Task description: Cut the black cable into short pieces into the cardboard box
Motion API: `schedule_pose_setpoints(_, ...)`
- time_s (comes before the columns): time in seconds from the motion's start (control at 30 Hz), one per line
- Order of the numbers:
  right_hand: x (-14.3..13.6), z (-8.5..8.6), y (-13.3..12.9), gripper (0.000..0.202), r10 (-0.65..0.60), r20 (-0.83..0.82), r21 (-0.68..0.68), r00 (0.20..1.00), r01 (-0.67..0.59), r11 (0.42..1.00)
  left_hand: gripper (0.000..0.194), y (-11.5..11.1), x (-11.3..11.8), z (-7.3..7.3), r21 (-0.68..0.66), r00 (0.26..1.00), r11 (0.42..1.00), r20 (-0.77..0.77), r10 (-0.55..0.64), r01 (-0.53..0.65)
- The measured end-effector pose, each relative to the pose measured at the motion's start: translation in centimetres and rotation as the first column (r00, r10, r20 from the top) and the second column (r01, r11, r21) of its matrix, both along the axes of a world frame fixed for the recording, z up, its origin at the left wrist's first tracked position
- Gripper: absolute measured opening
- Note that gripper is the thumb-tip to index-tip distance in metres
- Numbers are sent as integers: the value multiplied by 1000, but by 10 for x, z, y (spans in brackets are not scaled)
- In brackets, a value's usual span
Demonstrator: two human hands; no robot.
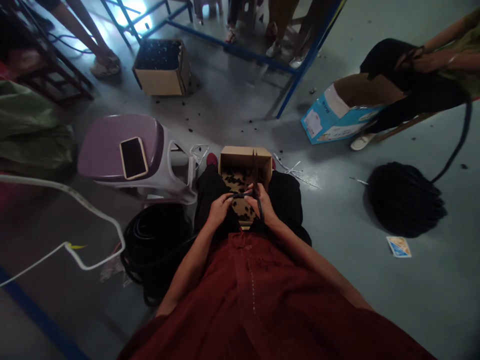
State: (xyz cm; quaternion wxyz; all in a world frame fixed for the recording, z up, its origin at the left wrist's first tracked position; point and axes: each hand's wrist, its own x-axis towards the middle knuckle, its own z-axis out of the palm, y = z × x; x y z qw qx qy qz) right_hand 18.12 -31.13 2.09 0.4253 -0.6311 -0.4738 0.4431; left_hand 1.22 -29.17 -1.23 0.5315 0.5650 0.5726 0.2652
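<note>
Between my knees stands a cardboard box [245, 151] with many small black pieces [240, 177] scattered inside. Over it, my left hand [220, 209] is closed on a length of black cord [237, 195]. My right hand [264, 202] has a pair of scissors [255, 172] in it, blades pointing away from me, and its fingertips also touch the cord's other end. Whether the blades are parted is too small to tell. A coil of black cord [157, 232] lies beside my left leg.
At left a purple-topped stool [103, 145] carries a phone [134, 158]. Ahead are a box of black bits [161, 82] and a blue table frame [240, 39]. At right, a blue carton [330, 117] stands by a seated person, near a black cord bundle [407, 200].
</note>
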Motion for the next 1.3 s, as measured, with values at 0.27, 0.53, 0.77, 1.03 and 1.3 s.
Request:
schedule_pose_setpoints(0.27,-4,5,-11,39,61,240,73,969,-81,994,32,1,9,0,-59,980,988,132,147,-140)
schedule_pose_setpoints(0.53,25,5,4,36,-22,-82,-29,996,20,999,34,-6,9,14,223,951,937,-216,-222,270)
schedule_pose_setpoints(0.77,23,3,6,39,-67,-245,-78,967,49,996,33,-7,8,15,242,930,912,-246,-272,330)
schedule_pose_setpoints(1.03,32,-3,8,41,-183,-389,-158,903,131,979,34,-10,-11,11,196,885,893,-329,-329,405)
schedule_pose_setpoints(1.3,38,-4,4,42,-115,-343,-155,932,64,986,35,-17,-15,8,77,940,942,-133,-315,327)
